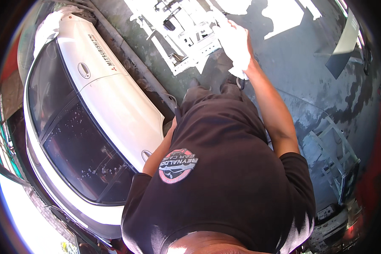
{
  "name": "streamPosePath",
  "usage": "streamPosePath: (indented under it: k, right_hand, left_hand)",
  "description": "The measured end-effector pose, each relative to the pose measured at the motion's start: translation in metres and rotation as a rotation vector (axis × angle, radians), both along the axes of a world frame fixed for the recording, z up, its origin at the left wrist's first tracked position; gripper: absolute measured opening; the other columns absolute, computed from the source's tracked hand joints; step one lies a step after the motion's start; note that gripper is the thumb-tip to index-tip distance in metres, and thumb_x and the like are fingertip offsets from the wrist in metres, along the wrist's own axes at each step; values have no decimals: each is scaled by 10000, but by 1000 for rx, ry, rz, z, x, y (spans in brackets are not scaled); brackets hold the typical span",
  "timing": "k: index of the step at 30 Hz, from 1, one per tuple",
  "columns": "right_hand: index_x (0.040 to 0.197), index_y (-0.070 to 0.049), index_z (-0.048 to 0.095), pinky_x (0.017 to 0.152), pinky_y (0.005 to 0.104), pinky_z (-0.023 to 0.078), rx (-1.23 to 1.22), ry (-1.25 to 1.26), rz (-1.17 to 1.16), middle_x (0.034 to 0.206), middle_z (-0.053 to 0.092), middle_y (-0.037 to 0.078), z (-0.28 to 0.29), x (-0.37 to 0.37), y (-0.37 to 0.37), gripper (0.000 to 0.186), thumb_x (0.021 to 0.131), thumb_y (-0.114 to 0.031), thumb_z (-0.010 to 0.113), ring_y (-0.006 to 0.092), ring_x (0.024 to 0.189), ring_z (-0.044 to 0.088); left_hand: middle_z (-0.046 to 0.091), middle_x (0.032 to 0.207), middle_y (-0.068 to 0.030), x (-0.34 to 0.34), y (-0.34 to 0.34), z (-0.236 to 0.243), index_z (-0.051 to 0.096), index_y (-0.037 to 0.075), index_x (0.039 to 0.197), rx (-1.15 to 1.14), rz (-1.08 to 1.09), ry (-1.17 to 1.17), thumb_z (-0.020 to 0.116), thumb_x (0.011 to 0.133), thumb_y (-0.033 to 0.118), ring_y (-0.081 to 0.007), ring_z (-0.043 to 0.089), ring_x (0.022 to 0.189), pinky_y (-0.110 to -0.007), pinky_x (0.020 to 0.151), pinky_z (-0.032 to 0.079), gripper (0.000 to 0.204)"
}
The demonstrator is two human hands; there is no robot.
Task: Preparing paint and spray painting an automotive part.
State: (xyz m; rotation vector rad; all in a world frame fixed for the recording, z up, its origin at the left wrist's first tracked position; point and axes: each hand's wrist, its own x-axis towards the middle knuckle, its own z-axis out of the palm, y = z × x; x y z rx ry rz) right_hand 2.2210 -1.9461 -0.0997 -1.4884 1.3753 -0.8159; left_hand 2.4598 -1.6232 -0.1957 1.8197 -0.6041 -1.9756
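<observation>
My right arm reaches forward, and my right hand (235, 44) is washed out to white by strong sunlight. It looks covered by a white glove or cloth with a ragged edge at the wrist. Its fingers and anything in them cannot be made out. My left hand (174, 122) hangs low at my side, mostly hidden by my dark shirt and trousers. A dark object (177, 113) shows beside it, too unclear to name. The white car (110, 99) stands close on my left, with droplets or specks on its dark side window (89, 156).
A metal frame (186, 59) holding parts lies in glare ahead, near my right hand. White crumpled covering (51, 25) sits at the car's far end. On the right are a grey panel (345, 46), a pale metal stand (332, 148) and dark wet patches on the concrete floor (292, 84).
</observation>
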Motion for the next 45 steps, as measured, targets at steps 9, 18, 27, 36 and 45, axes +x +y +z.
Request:
streamPosePath:
  k: [9, 18, 27, 36, 45]
  right_hand:
    - [1307, 124, 598, 790, 303, 567, 136, -308, 374, 983, 778, 157, 19, -14, 15, 446, 935, -121, 619, 161, 827, 729]
    - [1188, 55, 665, 801, 298, 515, -141, -66, 295, 732, 635, 84, 29, -21, 9, 316, 945, -147, 675, 138, 676, 512]
    - [1130, 62, 685, 788, 293, 528, -2, 38, 442, 1033, 717, 164, 35, -14, 35, 286, 915, -122, 735, 256, 886, 698]
    - [1157, -15, 718, 705, 306, 559, 49, 35, 307, 1079, 719, 193, 55, 37, 58, 268, 891, -43, 715, 224, 820, 712]
    - [1199, -84, 717, 714, 378, 553, -945, 163, 491, 1133, 728, 100, 29, 79, 88, 303, 898, -113, 688, 274, 766, 697]
  left_hand:
    - [616, 1384, -133, -25, 15, -3, 449, 90, 1519, 26, 46, -19, 552, 1035, 429, -248, 603, 1239, -360, 996, 472, 600]
    - [624, 1367, -131, -38, 16, 0, 457, 96, 1514, 39, 31, -6, 556, 1030, 439, -249, 610, 1221, -367, 979, 477, 601]
    - [632, 1351, -128, -24, 1, -5, 465, 102, 1510, 18, -17, 32, 560, 1026, 450, -251, 617, 1203, -373, 962, 482, 603]
    - [640, 1334, -126, 7, -10, -19, 473, 108, 1506, -43, -41, 79, 563, 1022, 460, -252, 624, 1185, -380, 945, 487, 605]
    - [648, 1318, -124, 39, -2, -29, 481, 114, 1501, -43, -56, 115, 567, 1017, 470, -254, 631, 1167, -386, 929, 492, 607]
